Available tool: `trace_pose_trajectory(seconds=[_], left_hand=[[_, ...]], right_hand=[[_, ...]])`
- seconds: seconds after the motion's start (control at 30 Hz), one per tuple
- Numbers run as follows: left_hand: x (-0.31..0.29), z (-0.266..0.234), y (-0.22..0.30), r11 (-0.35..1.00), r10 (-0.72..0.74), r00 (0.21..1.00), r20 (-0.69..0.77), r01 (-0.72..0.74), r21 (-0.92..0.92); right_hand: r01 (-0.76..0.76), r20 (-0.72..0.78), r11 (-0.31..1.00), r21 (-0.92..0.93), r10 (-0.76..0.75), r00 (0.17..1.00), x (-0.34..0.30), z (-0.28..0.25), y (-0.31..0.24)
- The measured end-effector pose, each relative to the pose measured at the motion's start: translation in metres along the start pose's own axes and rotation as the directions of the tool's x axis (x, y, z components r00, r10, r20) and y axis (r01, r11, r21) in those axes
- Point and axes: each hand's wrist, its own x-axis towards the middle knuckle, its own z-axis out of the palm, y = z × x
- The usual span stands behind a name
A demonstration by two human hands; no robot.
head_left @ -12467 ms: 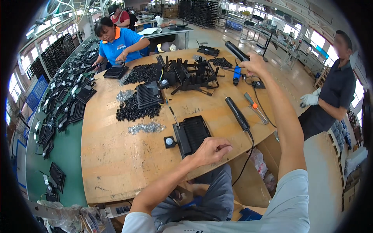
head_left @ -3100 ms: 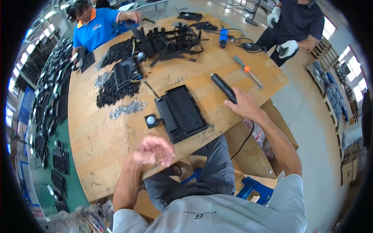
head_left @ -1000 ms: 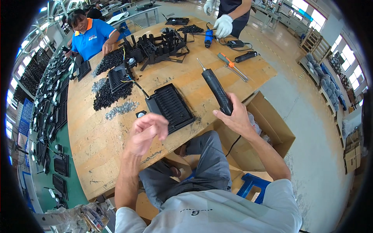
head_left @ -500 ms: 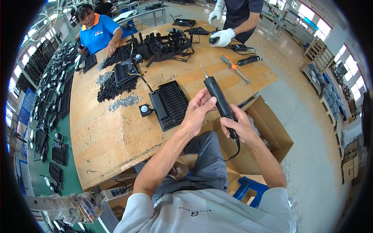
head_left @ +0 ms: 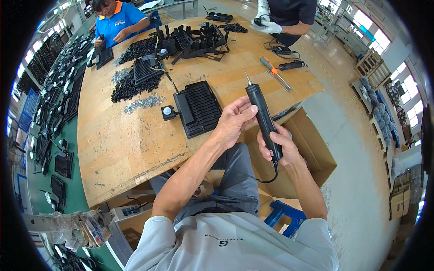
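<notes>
Black and corded, the electric screwdriver [head_left: 263, 114] is clamped at its rear in the right hand [head_left: 284, 144] over the table edge [head_left: 135, 158], its front touched by the left hand [head_left: 233, 122], whose closure cannot be told. Its preparation seems in hand; a steady grip is presumably needed next.

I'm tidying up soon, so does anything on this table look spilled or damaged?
Nothing looks clearly broken. Small silver parts and black pieces lie in loose, uncontained heaps, almost like spills, though perhaps deliberately; the wooden tabletop is scuffed near its front edge.
</notes>
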Motion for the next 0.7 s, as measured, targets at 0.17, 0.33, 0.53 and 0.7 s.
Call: trace_pose_trajectory(seconds=[0.17,0.33,0.53,0.7], left_hand=[[-0.002,0.0,0.001,1.0,-0.001,0.998,0.062,0.002,-0.025],[-0.001,0.004,0.0,1.0,-0.015,0.987,0.16,0.017,-0.006],[0.006,0.004,-0.007,0.998,-0.034,0.995,0.092,0.03,0.047],[0.009,0.007,-0.011,0.995,-0.041,0.998,-0.052,0.046,0.085]], right_hand=[[0.016,0.109,0.994,0.109,-0.028,0.994,0.0,-0.005,0.008],[-0.073,0.265,0.914,0.398,-0.039,0.963,0.002,-0.007,0.017],[-0.075,0.312,0.869,0.49,-0.094,0.946,0.012,-0.012,0.03],[-0.01,0.147,0.948,0.317,-0.039,0.988,0.014,-0.013,0.031]])
